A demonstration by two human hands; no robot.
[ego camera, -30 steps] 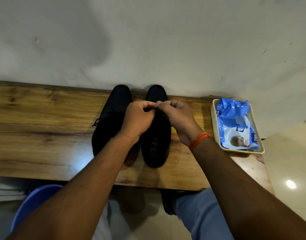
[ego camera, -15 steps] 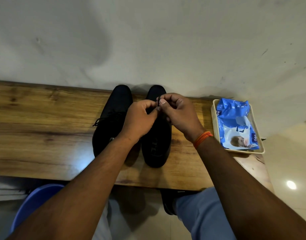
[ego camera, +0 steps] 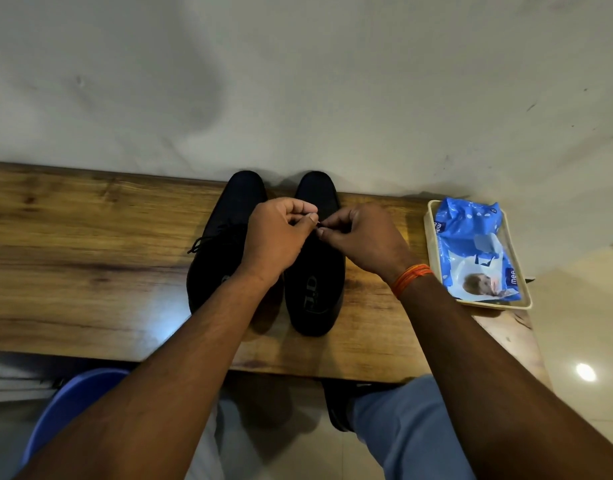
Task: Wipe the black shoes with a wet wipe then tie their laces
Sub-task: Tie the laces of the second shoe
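Two black shoes stand side by side on the wooden table (ego camera: 90,271), toes toward the wall. The left shoe (ego camera: 225,244) shows a lace end trailing off its left side. Over the lacing of the right shoe (ego camera: 315,289), my left hand (ego camera: 277,237) and my right hand (ego camera: 364,237) meet, each pinching a thin black lace (ego camera: 318,226) between thumb and fingers. The hands hide most of the lace and the right shoe's eyelets.
A blue wet-wipe pack (ego camera: 475,251) lies in a cream tray (ego camera: 433,258) at the table's right end. The grey wall runs close behind the shoes. Below the table edge are a blue chair seat (ego camera: 73,403), my legs and a dark shoe on the floor.
My right hand has dropped and swung to the right, and my left hand has lifted a little. The two hands still meet at the right shoe's lace.
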